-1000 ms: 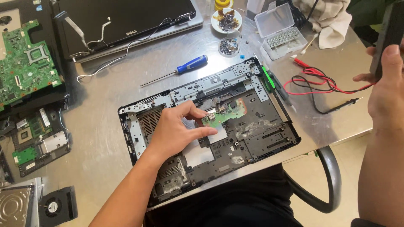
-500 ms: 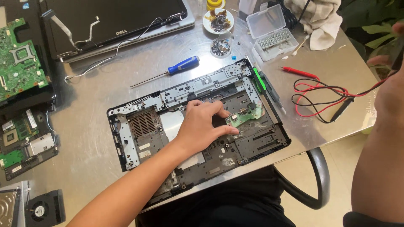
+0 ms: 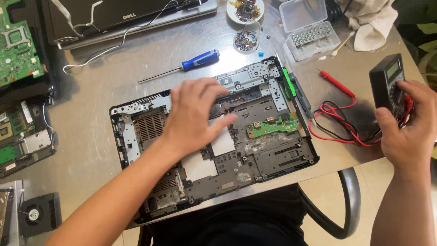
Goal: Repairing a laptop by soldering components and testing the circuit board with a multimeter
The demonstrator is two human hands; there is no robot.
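Our left hand [image 3: 198, 114] hovers flat over the opened laptop base [image 3: 214, 141], fingers [image 3: 214, 91] spread loosely and slightly blurred; we cannot tell whether the palm touches the chassis. The base lies at the near edge of the steel worktop [image 3: 91, 91], tilted so its far right corner points away from us. Inside it, a small green board [image 3: 273, 126] sits just right of our fingertips.

Our right hand [image 3: 405, 127] grips a black multimeter [image 3: 387, 84] over the right edge of the worktop, thumb on its near side, fingers wrapped round the far side. Its red and black leads [image 3: 337, 127] coil on the worktop between meter and base, and a red probe [image 3: 337, 83] lies just beyond them.

A blue-handled screwdriver [image 3: 180, 70] lies beyond the base. Farther off stand a clear bit box [image 3: 309, 29], a dish of screws [image 3: 246, 9] and a laptop lid [image 3: 132, 16]. Green circuit boards [image 3: 18, 50] sit at the far left, a small fan [image 3: 36, 214] near left.
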